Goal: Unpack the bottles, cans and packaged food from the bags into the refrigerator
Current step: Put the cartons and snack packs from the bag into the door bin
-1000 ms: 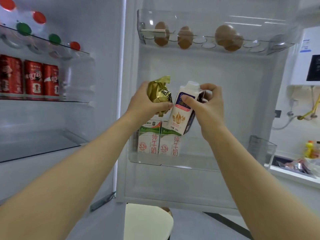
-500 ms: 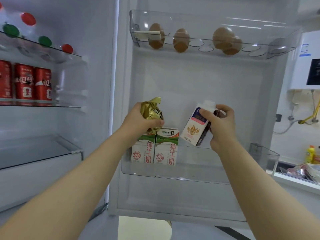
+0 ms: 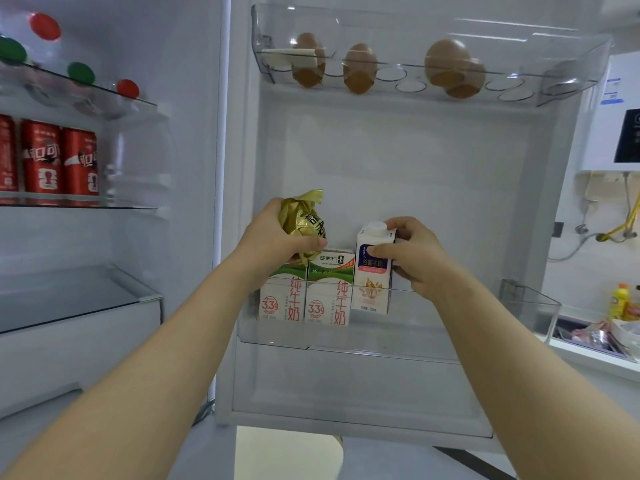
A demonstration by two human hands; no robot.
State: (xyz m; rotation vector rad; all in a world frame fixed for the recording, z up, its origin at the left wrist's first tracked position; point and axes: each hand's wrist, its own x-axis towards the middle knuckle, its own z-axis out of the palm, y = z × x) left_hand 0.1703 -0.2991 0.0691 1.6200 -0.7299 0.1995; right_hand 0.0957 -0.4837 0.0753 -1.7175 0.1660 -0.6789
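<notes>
Capped carton [image 3: 372,273] — now upright in door bin [image 3: 398,332]

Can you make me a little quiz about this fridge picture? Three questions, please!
1. True or false: the right hand holds the white-capped carton upright in the door bin.
2. What does the left hand grip? A) a banana B) a gold foil packet C) a spoon
3. How many green-and-white milk cartons stand in the bin beside the white-capped carton?

Key: 1 true. 2 B. 3 two.
</notes>
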